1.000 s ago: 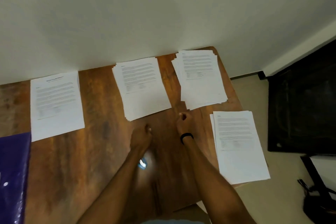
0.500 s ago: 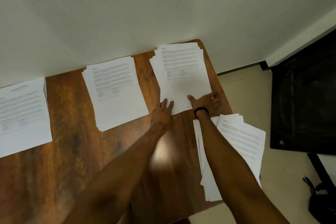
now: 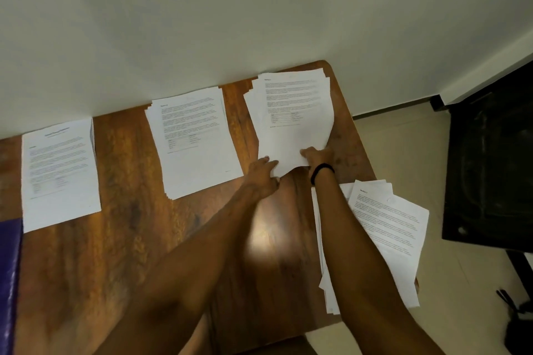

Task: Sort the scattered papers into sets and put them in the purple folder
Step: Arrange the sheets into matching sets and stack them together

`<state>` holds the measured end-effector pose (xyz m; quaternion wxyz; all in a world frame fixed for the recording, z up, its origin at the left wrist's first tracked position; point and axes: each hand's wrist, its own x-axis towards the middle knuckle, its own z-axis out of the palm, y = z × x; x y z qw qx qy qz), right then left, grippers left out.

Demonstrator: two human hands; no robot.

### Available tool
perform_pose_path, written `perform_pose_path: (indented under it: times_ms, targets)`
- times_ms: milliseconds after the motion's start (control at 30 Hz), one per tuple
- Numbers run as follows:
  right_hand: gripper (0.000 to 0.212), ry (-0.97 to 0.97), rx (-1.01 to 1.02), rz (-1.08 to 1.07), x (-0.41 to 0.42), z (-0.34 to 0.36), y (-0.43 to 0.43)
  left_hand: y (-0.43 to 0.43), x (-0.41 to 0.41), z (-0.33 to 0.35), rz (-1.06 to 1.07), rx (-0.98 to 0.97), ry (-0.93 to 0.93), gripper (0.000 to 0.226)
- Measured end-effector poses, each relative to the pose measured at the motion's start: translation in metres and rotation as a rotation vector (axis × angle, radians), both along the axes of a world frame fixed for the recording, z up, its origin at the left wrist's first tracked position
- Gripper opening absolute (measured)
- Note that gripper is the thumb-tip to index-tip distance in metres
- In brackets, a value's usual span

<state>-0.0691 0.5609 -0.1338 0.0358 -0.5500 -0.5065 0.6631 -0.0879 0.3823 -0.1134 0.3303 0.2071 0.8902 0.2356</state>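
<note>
At the upper right of the worktop (image 3: 129, 239), my left hand (image 3: 261, 174) and right hand (image 3: 317, 156) pinch the near edge of the far-right stack (image 3: 294, 124), its sheets fanned out of line; the purple folder (image 3: 10, 268) lies at the left edge of the frame, well apart; best, I judge, to lift both corners evenly and tap the edges square, so no loose sheet slips onto the splayed pile (image 3: 389, 236) at lower right.
</note>
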Motion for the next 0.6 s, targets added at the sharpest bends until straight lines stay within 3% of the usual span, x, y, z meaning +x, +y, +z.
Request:
perform_pose_path:
  times_ms: [100,200,267,367,433,467,533,600]
  targets:
    - [0.043,0.166,-0.381,-0.056,0.027,0.018,-0.007,-0.024,0.0,0.027,0.423,0.334,-0.111,0.056]
    - [0.025,0.32,-0.528,-0.026,0.062,0.037,-0.026,-0.06,0.004,0.061,0.882,0.567,-0.23,0.035]
    - [0.033,0.397,-0.588,0.036,0.085,0.043,-0.045,-0.085,0.005,0.083,1.124,0.745,-0.469,0.032]
    - [0.055,0.426,-0.531,0.227,0.106,0.048,-0.094,-0.123,0.013,0.112,1.053,0.775,-0.718,0.064]
    - [0.062,0.387,-0.497,0.321,0.114,0.054,-0.139,-0.149,0.025,0.125,0.928,0.852,-0.812,0.062]
    - [0.062,0.394,-0.516,0.364,0.119,0.056,-0.163,-0.17,0.028,0.125,0.896,0.837,-0.755,0.055]
    - [0.058,0.431,-0.541,0.462,0.127,0.064,-0.21,-0.211,0.037,0.129,0.86,0.674,-0.425,0.043]
    - [0.047,0.394,-0.486,0.587,0.138,0.07,-0.248,-0.257,0.05,0.129,0.957,0.452,-0.177,0.049]
